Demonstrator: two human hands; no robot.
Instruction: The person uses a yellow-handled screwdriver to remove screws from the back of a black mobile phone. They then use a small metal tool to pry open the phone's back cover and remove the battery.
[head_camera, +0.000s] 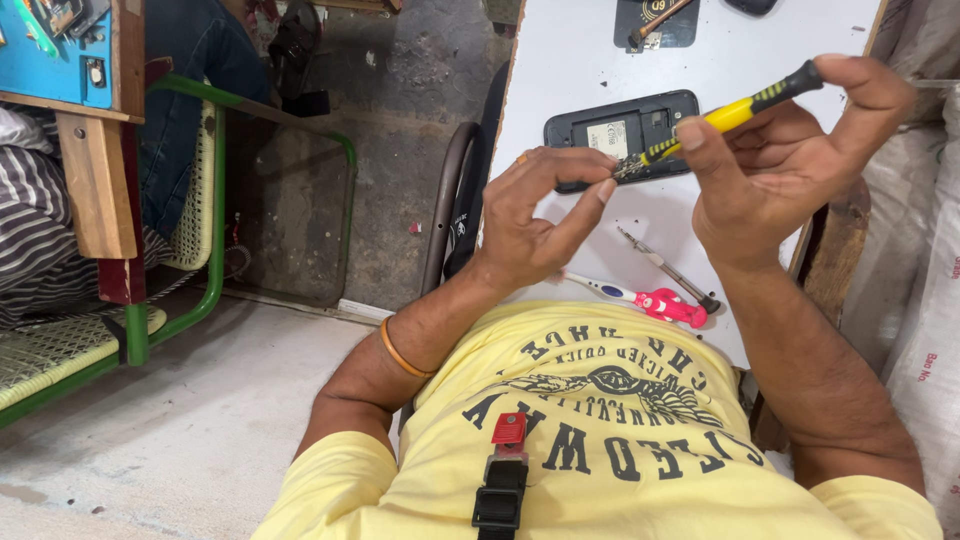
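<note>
**Screwdriver tip at your left fingertips, above the opened phone**

While your right hand (790, 160) holds the yellow-and-black screwdriver (735, 113) up off the desk, its long axis runs on a slant: the black cap sits high toward the right under your curled index finger, and the metal tip drops down and to the left. That tip ends right at your left hand (530, 215), where the thumb and forefinger close toward each other around it; whether they pinch a screw or only the bit itself is too small to tell. The other left fingers are loosely curled. So your right fingers are wrapped and pressed on the handle, and the left is the nearer hand to the working end.

Just behind the tip, flat on the white desk (570, 60), lies a black phone (620, 130) with its back cover off, long side running left to right. Nearer your chest lie a slim metal tool (665, 268) and a toothbrush with a pink handle (650, 298), close beside each other. Another dark device (655, 22) rests at the far edge.

To your left the desk ends; beyond it are a bare concrete floor (300, 200) and a green-framed woven chair (190, 210) with a person in denim seated there. Sacks (925, 260) crowd your right side.
</note>
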